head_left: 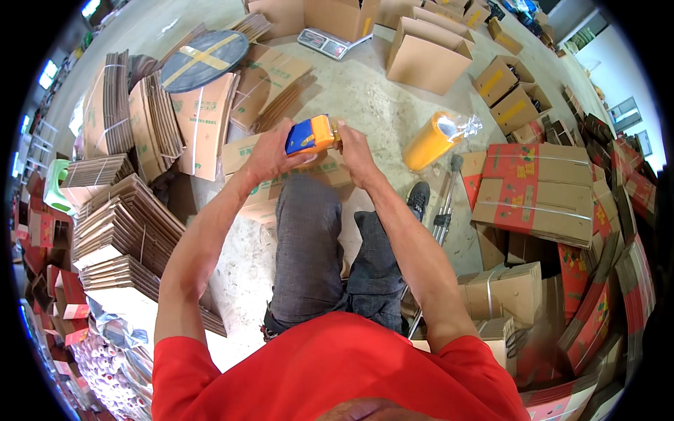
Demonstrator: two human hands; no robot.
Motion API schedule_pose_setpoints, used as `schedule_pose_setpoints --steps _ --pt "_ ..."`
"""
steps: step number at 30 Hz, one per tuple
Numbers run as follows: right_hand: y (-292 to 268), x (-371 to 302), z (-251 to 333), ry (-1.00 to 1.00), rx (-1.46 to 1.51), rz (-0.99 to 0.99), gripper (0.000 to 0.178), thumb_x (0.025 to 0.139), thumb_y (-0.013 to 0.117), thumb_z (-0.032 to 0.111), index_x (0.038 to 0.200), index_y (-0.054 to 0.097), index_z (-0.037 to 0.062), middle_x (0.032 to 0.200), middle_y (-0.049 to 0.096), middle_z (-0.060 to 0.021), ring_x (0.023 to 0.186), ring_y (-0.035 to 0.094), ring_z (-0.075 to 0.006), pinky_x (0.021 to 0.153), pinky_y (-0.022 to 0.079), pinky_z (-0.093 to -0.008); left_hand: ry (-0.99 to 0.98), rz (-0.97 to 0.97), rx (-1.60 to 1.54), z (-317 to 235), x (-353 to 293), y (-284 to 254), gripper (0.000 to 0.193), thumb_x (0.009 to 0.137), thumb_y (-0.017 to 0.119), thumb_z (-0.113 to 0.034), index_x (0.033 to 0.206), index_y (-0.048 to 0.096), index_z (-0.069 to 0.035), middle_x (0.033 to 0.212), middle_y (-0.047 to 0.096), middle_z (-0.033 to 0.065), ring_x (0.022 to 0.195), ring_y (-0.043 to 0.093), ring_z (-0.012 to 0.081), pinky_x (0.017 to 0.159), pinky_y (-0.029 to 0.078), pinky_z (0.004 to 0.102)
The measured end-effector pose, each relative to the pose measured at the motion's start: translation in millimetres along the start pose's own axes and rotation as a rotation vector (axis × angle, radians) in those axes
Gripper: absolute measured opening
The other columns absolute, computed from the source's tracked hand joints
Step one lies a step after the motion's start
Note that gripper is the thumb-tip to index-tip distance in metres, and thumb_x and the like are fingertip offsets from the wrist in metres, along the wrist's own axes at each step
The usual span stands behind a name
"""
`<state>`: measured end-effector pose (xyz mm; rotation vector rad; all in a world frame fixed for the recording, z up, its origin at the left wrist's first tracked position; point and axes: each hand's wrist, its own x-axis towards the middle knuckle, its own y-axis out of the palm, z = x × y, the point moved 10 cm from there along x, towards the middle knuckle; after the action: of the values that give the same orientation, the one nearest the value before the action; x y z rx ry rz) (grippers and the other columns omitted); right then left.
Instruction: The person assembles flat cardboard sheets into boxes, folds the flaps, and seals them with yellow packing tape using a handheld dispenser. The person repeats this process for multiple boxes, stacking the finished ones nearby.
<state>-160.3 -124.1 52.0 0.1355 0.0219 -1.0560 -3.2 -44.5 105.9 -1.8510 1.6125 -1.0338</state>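
Observation:
Out in front of my knees, my left hand (pixel 272 150) is wrapped round a blue and orange tape dispenser (pixel 309 135). My right hand (pixel 357 153) is closed at its right end, with the fingertips pressed against it; what exactly they pinch is too small to make out. Below both hands lies a brown cardboard box (pixel 261 205) with green print, partly covered by my legs. To the right, a yellow cylinder in clear plastic wrap (pixel 430 142), which looks like a stack of tape rolls, lies on the floor.
Bundles of flattened cartons (pixel 126 221) are stacked at the left, with a grey round lid (pixel 205 61) behind. Farther off are a scale (pixel 324 43) and open boxes (pixel 428 59). Red and brown carton bundles (pixel 533 193) crowd the right, beside a metal pole (pixel 445 210).

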Motion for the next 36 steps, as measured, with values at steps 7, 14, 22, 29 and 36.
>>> schedule_pose_setpoints --steps 7,14,22,29,36 --pt "7.8 6.4 -16.0 0.151 0.232 -0.011 0.035 0.111 0.054 0.035 0.089 0.066 0.0107 0.078 0.054 0.0047 0.073 0.044 -0.0068 0.07 0.038 -0.0267 -0.018 0.041 0.022 4.8 1.9 4.4 0.064 0.086 0.083 -0.048 0.116 0.051 -0.002 0.107 0.067 0.0247 0.098 0.065 0.0484 0.082 0.053 0.0529" --pt "-26.2 19.7 -31.8 0.013 -0.043 -0.13 0.033 0.109 0.059 0.025 0.081 0.065 0.0093 0.071 0.051 0.007 0.064 0.04 -0.0037 0.059 0.034 -0.0266 0.177 0.079 0.074 -21.3 6.9 4.9 0.08 0.092 0.076 -0.038 0.162 0.039 -0.029 0.104 0.063 0.0199 0.09 0.067 0.0436 0.08 0.055 0.0508" --pt "-130.9 30.1 -41.0 -0.061 -0.225 -0.408 0.033 0.106 0.064 0.03 0.086 0.069 0.005 0.072 0.047 0.0095 0.068 0.038 -0.0042 0.06 0.033 -0.0265 0.241 0.354 0.309 -36.5 32.3 9.6 0.077 0.092 0.076 -0.037 0.161 0.042 -0.036 0.096 0.066 0.0203 0.083 0.069 0.0399 0.077 0.056 0.0482" --pt "-238.6 48.1 -95.2 0.148 -0.26 -0.408 0.038 0.105 0.065 0.037 0.104 0.076 0.0009 0.076 0.054 0.0063 0.07 0.043 -0.0054 0.061 0.036 -0.0266 0.268 0.366 0.47 -32.9 30.7 -1.5 0.074 0.087 0.082 -0.028 0.154 0.051 -0.027 0.092 0.068 0.0166 0.081 0.07 0.0359 0.072 0.055 0.0466" --pt "-246.5 67.7 -108.3 0.134 -0.177 -0.399 0.037 0.106 0.063 0.038 0.093 0.07 0.0044 0.078 0.051 0.0053 0.071 0.042 -0.0066 0.063 0.035 -0.0269 0.213 0.448 0.545 -30.4 53.2 26.3 0.058 0.086 0.082 -0.033 0.14 0.063 -0.021 0.09 0.072 0.0152 0.083 0.073 0.0352 0.071 0.058 0.0464"
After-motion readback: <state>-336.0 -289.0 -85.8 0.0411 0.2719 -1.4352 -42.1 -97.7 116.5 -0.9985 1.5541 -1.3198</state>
